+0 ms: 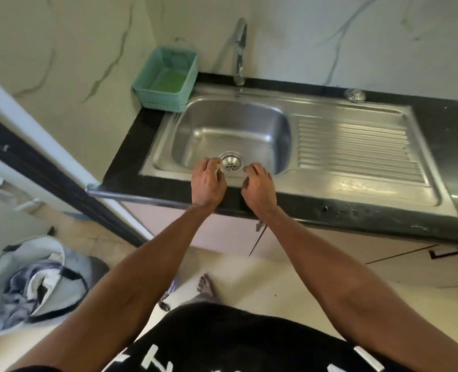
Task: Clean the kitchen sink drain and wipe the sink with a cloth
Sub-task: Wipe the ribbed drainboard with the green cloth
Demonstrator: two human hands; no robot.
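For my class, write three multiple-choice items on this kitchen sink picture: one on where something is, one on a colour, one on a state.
1. Where does the plastic basket stand?
A. on the counter by the basin's far left corner
B. on the drainboard
C. on the floor

2. What colour is that basket?
A. red
B. teal green
C. black

3. What is the state of the tap?
A. running hard
B. no stream visible
C. taken off

Answers:
1 A, it sits against the wall left of the tap.
2 B, its slotted walls are teal green.
3 B, no water falls into the sink, where the left hand and right hand flank the drain strainer.
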